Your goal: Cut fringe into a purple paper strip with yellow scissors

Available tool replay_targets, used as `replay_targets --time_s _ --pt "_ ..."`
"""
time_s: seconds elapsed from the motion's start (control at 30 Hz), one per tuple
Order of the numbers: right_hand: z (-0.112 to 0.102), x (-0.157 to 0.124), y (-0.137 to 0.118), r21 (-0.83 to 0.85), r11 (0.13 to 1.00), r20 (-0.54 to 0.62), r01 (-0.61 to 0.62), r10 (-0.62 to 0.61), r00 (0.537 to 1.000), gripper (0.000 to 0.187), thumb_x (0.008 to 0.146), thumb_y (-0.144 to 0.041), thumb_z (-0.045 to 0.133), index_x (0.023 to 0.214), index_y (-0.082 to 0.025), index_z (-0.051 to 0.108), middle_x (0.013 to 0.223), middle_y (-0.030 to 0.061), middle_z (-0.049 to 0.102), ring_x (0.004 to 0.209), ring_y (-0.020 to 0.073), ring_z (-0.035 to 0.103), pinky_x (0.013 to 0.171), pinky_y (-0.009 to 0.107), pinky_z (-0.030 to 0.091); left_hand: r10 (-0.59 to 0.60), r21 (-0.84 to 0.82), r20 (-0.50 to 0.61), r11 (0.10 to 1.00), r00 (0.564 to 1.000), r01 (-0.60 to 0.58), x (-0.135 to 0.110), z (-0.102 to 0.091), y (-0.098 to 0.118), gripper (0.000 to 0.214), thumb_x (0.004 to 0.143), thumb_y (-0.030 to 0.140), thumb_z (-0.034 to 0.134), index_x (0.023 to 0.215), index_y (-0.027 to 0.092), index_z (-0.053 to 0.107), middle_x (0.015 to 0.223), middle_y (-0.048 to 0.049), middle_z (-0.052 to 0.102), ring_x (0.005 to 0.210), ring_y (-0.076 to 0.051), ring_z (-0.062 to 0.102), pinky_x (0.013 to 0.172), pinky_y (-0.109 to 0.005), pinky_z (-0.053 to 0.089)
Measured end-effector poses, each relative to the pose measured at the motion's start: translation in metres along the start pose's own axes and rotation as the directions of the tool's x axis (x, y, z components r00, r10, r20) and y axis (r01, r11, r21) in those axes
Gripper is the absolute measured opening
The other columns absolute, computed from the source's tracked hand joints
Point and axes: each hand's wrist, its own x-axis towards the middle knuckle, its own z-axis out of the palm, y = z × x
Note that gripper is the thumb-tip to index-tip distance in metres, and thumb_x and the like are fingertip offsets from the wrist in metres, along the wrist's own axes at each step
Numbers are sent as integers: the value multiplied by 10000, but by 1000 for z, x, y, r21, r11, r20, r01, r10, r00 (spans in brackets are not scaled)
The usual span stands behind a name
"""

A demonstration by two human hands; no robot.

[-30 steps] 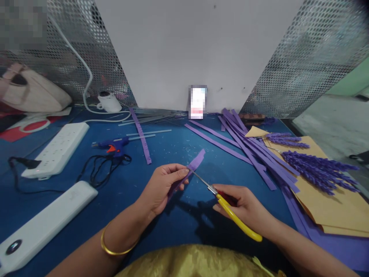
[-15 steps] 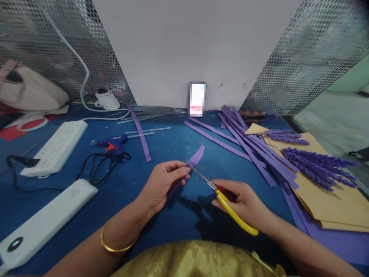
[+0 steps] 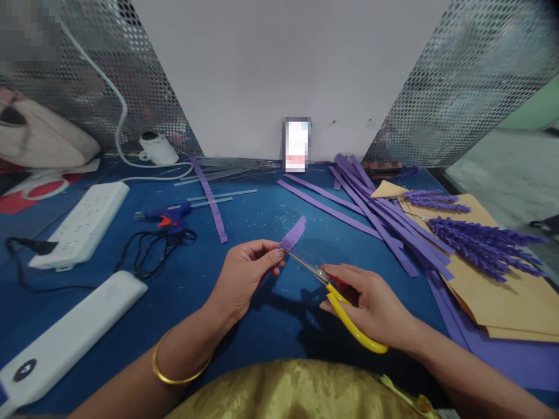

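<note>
Between thumb and fingers, my left hand (image 3: 251,270) pinches a purple paper strip (image 3: 293,234), whose free end points up and away from me. My right hand (image 3: 371,299) grips scissors (image 3: 356,326) with a yellow handle; some red shows by the fingers. The scissor blades reach left to the strip, their tips right at my left thumb. Whether they have cut into the paper is too small to tell. A fringed purple strip (image 3: 210,201) lies flat beyond my left hand.
Right: loose purple strips (image 3: 375,212), purple lavender-like stems (image 3: 476,244) on tan paper (image 3: 515,308). Left: a blue glue gun (image 3: 168,216) with black cord, a white power strip (image 3: 82,224), a long white device (image 3: 74,337). A phone (image 3: 296,145) leans on the back panel.
The scissor blades have come closer together, and the yellow handle has shifted slightly. The view has moved a little; both hands keep their hold.
</note>
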Motion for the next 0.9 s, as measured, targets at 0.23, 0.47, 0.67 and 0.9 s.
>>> replay_targets --time_s 0.23,0.47,0.67,0.9 --pt "0 -1 2 6 1000 -9 1 -1 1000 365 879 -424 686 1179 -215 689 845 52 683 684 170 591 627 270 459 -40 -35 -20 999 999 39 0 2 -1 158 662 264 835 739 143 769 639 -15 692 550 -75 554 564 -183 435" --pt "-2 0 -1 -9 1000 -2 23 -23 1000 326 911 -445 646 1123 -204 703 796 41 673 649 151 563 595 254 428 -65 -57 -18 996 998 64 0 1 0 165 646 261 845 725 142 764 624 -14 688 539 -70 554 554 -174 441" --pt "-4 0 -2 -17 999 9 31 -31 999 289 927 -438 622 1076 -205 706 776 34 659 651 150 559 597 251 416 -81 -79 -13 994 997 80 0 3 2 164 640 255 851 715 141 762 627 -14 694 545 -66 562 559 -164 444" --pt "0 0 -2 11 1000 -2 7 -7 1000 296 905 -412 650 1124 -219 703 839 54 680 695 172 597 632 267 459 -35 -49 -21 998 999 34 0 2 0 157 672 269 827 738 140 768 641 -21 701 559 -83 573 577 -181 457"
